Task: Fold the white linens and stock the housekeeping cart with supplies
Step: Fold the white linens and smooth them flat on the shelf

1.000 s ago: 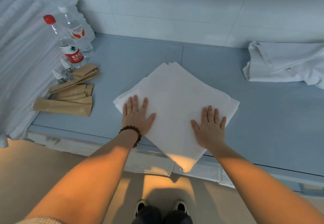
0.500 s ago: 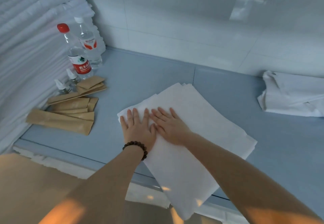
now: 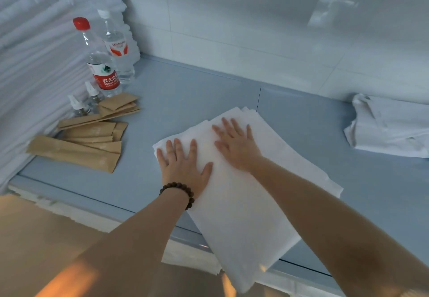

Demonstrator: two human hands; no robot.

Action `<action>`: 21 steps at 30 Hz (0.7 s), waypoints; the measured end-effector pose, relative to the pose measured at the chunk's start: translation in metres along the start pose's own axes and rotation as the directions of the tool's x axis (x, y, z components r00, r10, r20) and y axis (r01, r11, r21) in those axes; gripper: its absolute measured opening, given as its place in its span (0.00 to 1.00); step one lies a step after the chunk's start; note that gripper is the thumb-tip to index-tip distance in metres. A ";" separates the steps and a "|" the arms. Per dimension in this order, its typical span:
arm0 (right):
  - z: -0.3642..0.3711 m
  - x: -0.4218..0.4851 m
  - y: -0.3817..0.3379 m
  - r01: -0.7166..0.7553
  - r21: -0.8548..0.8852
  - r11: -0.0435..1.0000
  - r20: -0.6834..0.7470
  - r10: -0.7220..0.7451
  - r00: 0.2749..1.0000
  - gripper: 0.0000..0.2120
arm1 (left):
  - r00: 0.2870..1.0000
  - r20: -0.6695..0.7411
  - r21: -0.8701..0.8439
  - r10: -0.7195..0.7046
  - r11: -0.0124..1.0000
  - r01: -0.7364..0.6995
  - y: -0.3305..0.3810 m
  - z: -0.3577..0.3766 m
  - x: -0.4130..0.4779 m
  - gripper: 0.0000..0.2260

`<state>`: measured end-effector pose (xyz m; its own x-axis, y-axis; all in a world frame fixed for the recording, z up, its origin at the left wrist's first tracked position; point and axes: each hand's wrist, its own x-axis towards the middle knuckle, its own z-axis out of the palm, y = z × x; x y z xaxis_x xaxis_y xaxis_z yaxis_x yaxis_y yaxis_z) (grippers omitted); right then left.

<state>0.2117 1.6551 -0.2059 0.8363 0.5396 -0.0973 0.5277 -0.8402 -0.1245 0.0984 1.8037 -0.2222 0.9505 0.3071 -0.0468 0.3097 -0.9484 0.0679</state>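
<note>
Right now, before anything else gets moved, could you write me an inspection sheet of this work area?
Surface: blue-grey counter, seam across it.
Job's things: folded white linen on the counter, near corner overhanging the front edge; crumpled linen at right; tall linen stack at left; beside it red-capped bottle, white-capped bottle, small spray bottles, brown paper sachets.
Clutter: nothing seen.
Grips: left hand and right hand both flat on the folded white linen, fingers straight, holding nothing.
Cables: nothing seen.
Surroundings: white tiled wall behind; tan floor below.
</note>
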 end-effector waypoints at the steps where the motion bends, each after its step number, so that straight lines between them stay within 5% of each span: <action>1: 0.006 -0.006 -0.013 0.088 0.013 0.996 0.035 -0.088 0.996 0.26 | 1.000 -0.001 -0.004 0.001 1.000 -0.001 0.000 0.000 0.000 0.38; 3: 0.009 -0.017 -0.004 0.040 0.014 0.999 0.054 -0.040 0.998 0.28 | 1.000 0.008 -0.003 -0.002 1.000 0.002 0.000 -0.001 0.000 0.38; 5: 0.007 -0.031 0.036 -0.172 0.000 0.985 0.039 0.172 0.984 0.28 | 1.000 0.018 0.010 -0.005 1.000 0.004 0.000 -0.002 0.000 0.38; 10: -0.006 -0.082 0.107 -0.487 -0.089 0.869 0.095 0.495 0.864 0.28 | 0.999 0.052 0.014 0.011 1.000 -0.012 0.000 -0.009 0.001 0.35; 13: -0.014 -0.102 0.088 -0.348 -0.174 0.921 0.051 0.361 0.931 0.27 | 0.993 0.117 -0.018 0.012 1.000 -0.010 0.009 -0.017 -0.007 0.32; 17: -0.001 -0.144 0.036 -0.099 -0.067 0.993 0.078 0.104 0.992 0.26 | 0.975 0.171 -0.087 0.141 0.988 -0.127 0.055 -0.009 -0.052 0.29; 21: 0.006 -0.174 0.060 -0.260 -0.057 0.964 0.138 0.265 0.954 0.26 | 0.975 0.150 -0.032 0.166 0.986 -0.163 0.070 -0.001 -0.073 0.30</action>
<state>0.0969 1.5111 -0.2026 0.9176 0.2992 -0.2617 0.2999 -0.9532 -0.0382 0.0503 1.7145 -0.2133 0.9745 0.1296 -0.1833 0.1508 -0.9828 0.1067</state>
